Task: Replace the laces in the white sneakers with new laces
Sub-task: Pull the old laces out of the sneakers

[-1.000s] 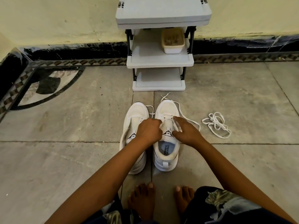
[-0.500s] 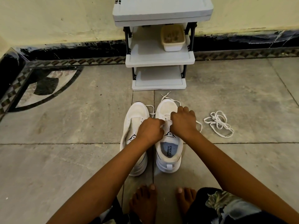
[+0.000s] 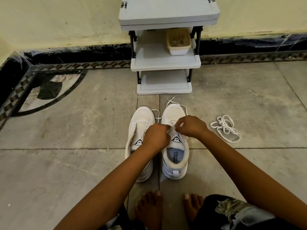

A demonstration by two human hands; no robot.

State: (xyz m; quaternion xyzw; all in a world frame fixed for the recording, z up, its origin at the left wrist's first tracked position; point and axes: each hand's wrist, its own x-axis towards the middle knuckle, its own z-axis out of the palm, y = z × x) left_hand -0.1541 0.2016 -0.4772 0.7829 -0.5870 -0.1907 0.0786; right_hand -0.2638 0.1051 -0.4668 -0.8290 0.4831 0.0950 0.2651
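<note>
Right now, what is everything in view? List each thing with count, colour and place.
sneakers: 2, white, side by side on the floor, toes towards the rack
lace: 1, white, in the right sneaker, ends trailing past its toe
loose lace: 1 bundle, white, on the floor right of the sneakers
rack: 1, grey, against the wall
box: 1, cream, on the rack's middle shelf
floor: grey tiles, dark patterned border
feet: 2, bare, behind the sneakers
left hand: curled against the lace, grip hidden
right hand: pinches the lace over the right sneaker
</note>
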